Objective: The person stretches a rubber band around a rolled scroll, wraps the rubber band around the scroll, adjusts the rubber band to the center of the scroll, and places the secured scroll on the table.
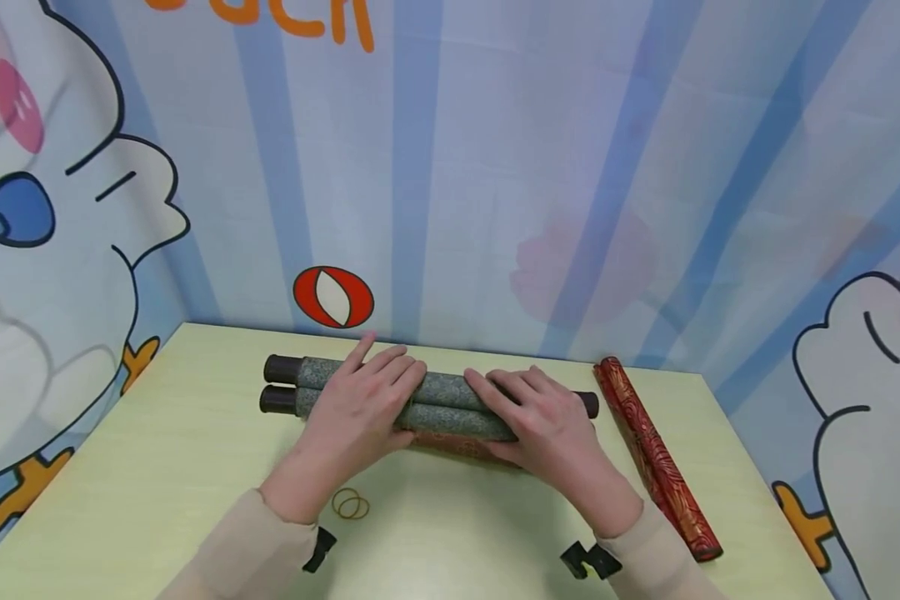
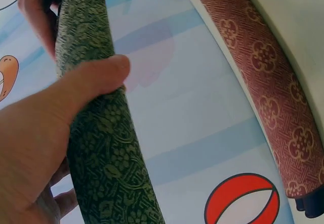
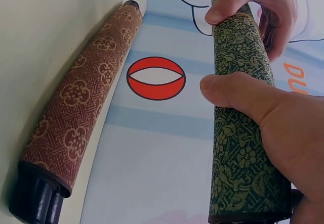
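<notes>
A green patterned scroll, wound into two side-by-side rolls with dark end knobs, is raised a little above the table. My left hand grips its left part; its thumb lies across the fabric in the left wrist view. The right part is gripped by my right hand, its thumb pressed on the cloth in the right wrist view. A thin band appears to cross the scroll by the left thumb. Just beneath lies a brownish-red scroll with gold flower shapes, partly hidden in the head view.
A bright red scroll lies slanted at the table's right side. Two loose rubber bands overlap on the pale table near my left wrist. Behind the table hangs a blue-striped cartoon backdrop.
</notes>
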`<state>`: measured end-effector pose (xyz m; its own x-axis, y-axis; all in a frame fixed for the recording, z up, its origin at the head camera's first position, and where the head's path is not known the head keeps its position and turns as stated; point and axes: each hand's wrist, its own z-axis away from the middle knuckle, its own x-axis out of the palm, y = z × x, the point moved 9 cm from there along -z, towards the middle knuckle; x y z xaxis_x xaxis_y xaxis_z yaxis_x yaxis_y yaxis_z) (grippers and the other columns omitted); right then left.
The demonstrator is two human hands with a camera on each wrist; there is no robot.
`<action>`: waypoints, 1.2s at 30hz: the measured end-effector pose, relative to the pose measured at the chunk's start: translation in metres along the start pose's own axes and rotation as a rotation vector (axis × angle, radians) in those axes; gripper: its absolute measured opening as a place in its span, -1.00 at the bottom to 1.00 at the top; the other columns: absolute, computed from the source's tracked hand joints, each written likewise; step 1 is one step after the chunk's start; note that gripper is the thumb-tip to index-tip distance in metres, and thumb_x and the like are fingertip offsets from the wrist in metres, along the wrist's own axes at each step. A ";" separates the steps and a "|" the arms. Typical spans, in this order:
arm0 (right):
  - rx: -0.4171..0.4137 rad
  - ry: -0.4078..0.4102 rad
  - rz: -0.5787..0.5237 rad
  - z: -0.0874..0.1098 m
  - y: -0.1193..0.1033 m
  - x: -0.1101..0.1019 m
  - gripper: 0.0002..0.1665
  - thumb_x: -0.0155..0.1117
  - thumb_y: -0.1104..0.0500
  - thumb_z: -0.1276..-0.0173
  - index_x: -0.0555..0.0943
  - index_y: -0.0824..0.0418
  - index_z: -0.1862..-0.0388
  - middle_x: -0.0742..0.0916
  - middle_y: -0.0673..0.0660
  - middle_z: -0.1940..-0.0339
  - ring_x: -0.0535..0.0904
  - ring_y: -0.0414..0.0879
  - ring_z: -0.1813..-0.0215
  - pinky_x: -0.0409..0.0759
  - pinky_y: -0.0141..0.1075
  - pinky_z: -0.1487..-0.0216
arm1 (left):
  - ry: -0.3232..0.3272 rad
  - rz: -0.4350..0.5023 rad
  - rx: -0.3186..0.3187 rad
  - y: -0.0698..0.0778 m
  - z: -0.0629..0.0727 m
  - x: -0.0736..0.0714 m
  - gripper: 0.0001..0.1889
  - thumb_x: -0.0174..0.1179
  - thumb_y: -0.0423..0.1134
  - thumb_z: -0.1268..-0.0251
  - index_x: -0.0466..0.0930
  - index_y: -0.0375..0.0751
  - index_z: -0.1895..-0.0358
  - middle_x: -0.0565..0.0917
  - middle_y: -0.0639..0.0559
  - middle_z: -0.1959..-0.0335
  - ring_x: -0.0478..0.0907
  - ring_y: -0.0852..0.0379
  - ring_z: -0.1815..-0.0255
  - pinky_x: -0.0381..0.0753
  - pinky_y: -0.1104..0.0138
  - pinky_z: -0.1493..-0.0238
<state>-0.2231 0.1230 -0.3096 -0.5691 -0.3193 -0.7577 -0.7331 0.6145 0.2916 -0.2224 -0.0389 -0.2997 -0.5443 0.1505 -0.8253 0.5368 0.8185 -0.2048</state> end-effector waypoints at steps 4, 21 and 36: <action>0.013 0.010 -0.005 -0.001 0.001 -0.001 0.22 0.91 -0.13 0.21 0.59 0.07 -0.50 0.76 0.13 -0.13 0.73 0.08 -0.03 0.79 -0.06 -0.03 | 0.016 -0.020 0.003 0.001 -0.002 -0.001 -0.11 0.79 0.18 0.26 0.64 -0.18 -0.19 0.75 -0.08 -0.15 0.62 -0.11 -0.35 0.29 -0.13 -0.62; 0.024 0.005 -0.001 0.001 0.004 -0.003 0.18 0.89 -0.14 0.15 0.58 0.04 -0.51 0.76 0.11 -0.16 0.71 0.07 0.01 0.80 -0.08 0.08 | -0.019 -0.031 -0.004 -0.002 -0.001 -0.002 -0.17 0.77 0.14 0.22 0.60 -0.16 -0.13 0.72 -0.06 -0.10 0.60 -0.10 -0.30 0.31 -0.14 -0.61; 0.017 0.017 0.000 -0.002 0.002 0.001 0.16 0.87 -0.16 0.10 0.58 0.06 -0.51 0.76 0.12 -0.14 0.72 0.07 0.03 0.80 -0.06 -0.02 | 0.010 -0.004 0.002 0.003 -0.004 -0.003 -0.07 0.76 0.21 0.20 0.62 -0.17 -0.27 0.73 -0.06 -0.18 0.60 -0.10 -0.33 0.30 -0.15 -0.61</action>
<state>-0.2258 0.1223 -0.3083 -0.5756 -0.3313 -0.7476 -0.7268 0.6264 0.2820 -0.2225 -0.0346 -0.2957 -0.5523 0.1528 -0.8195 0.5361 0.8179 -0.2088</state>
